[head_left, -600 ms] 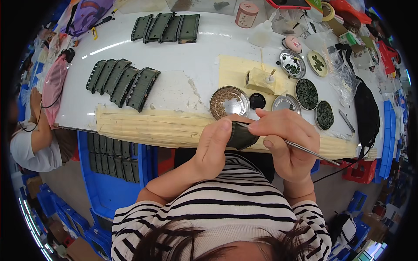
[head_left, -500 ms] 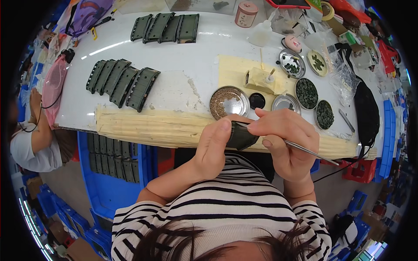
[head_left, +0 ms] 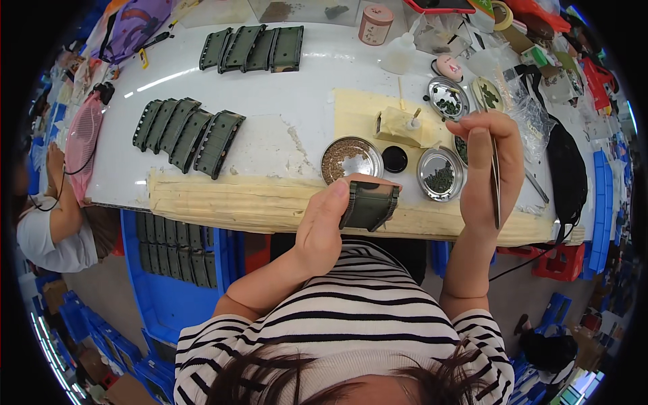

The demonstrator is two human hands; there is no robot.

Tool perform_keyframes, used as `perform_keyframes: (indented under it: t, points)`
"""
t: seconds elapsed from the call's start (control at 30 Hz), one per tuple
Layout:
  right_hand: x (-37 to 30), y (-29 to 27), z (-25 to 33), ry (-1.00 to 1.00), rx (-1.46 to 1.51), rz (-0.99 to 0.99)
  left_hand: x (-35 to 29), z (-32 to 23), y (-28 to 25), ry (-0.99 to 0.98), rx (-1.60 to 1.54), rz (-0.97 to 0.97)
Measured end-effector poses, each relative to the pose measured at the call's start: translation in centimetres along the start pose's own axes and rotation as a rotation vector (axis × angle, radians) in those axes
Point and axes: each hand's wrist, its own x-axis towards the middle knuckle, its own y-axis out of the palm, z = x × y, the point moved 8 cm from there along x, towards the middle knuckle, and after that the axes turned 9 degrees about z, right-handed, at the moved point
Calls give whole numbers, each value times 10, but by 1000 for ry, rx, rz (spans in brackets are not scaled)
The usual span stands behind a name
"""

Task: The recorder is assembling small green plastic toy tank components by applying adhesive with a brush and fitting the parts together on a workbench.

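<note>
My left hand (head_left: 320,226) grips a dark green, camouflage-patterned curved piece (head_left: 372,206) by its left side, above the table's front edge. Its broad face and ridged side edges show. To the right, my raised right hand (head_left: 487,172) is closed on slim metal tweezers (head_left: 497,185), which stand nearly upright; it is apart from the piece. Beside this hand is a round tin (head_left: 442,198) of small dark green bits, and a second tin (head_left: 461,150) is partly hidden behind it. A tin (head_left: 363,162) of brown grains sits just beyond my left hand, next to a small black round lid (head_left: 395,159).
More curved green pieces lie in two groups, one (head_left: 189,138) nearer and one (head_left: 253,50) farther back. Beyond the tins are a yellowish block (head_left: 401,128), a metal dish (head_left: 447,115) and a pink can (head_left: 376,25). A blue crate (head_left: 152,304) stands below; another person's arm (head_left: 64,223) is at left.
My right hand has lifted off the curved piece and moved right and farther away, swinging the tweezers upright. The curved piece in my left hand has turned to show its broad face.
</note>
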Motion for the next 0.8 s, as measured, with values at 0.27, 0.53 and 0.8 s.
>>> perform_keyframes:
  t: [0.27,0.53,0.8]
  points:
    - [19,15,-9,-146,-541,138,1,-1,-2,-8,23,-23]
    - [25,29,-19,-142,-551,197,1,-3,0,-12,36,2]
    - [14,-3,21,-193,-377,-102,1,-55,4,228,689,40]
